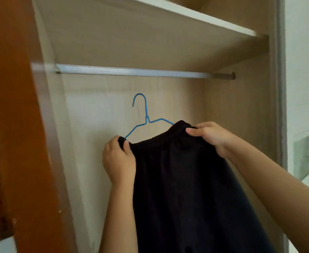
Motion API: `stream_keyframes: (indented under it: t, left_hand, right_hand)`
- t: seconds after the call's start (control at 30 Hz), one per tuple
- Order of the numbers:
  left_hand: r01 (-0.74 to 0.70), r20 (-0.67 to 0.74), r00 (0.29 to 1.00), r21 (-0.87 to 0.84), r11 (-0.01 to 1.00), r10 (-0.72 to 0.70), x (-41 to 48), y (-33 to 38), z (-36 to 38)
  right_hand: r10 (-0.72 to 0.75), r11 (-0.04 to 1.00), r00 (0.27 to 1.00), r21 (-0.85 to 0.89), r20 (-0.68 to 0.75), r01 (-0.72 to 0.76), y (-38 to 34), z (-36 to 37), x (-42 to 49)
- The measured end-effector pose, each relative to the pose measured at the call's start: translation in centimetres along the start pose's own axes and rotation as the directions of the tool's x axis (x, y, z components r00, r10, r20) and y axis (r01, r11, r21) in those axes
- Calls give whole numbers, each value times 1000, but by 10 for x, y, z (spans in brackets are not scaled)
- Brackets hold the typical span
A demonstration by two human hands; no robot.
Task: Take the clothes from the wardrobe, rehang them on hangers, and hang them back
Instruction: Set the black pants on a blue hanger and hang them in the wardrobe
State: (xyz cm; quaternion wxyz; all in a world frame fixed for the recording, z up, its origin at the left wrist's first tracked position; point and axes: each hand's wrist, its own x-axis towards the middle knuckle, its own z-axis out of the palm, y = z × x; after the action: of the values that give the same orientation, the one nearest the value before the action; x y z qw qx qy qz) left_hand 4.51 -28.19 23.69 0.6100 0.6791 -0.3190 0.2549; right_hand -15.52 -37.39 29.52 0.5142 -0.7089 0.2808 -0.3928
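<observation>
Head view: both hands clamp a black garment (186,179) on a blue hanger (146,114). Left hand (118,159) pinches one waistband end, right hand (212,137) the other. Hook points up; waistband runs hand to hand.

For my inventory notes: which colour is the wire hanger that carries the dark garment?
Blue. The hanger shows best in the head view, below the rail.

Matt black knit cloth garment (182,179), thin blue coated-wire hanger (146,114), ribbed silvery metal rail (131,71), pale woodgrain wardrobe (113,42).
</observation>
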Motion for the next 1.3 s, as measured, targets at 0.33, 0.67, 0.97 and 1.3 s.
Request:
stream_keyframes:
  t: [0.33,0.67,0.97,1.3]
  left_hand:
    - [-507,-109,851,88,857,515,-51,66,-91]
    - [-579,-112,605,617,532,788,-38,99,-153]
    - [-250,-246,729,774,582,639,-27,98,-186]
    - [-293,-249,884,365,883,396,-8,65,-184]
  right_hand:
    - [-132,958,991,255,-2,128,-35,86,26]
    - [-317,890,943,375,100,259,-60,154,74]
    - [-311,874,943,425,116,236,-79,203,98]
    - [-350,896,924,343,154,282,-57,249,99]
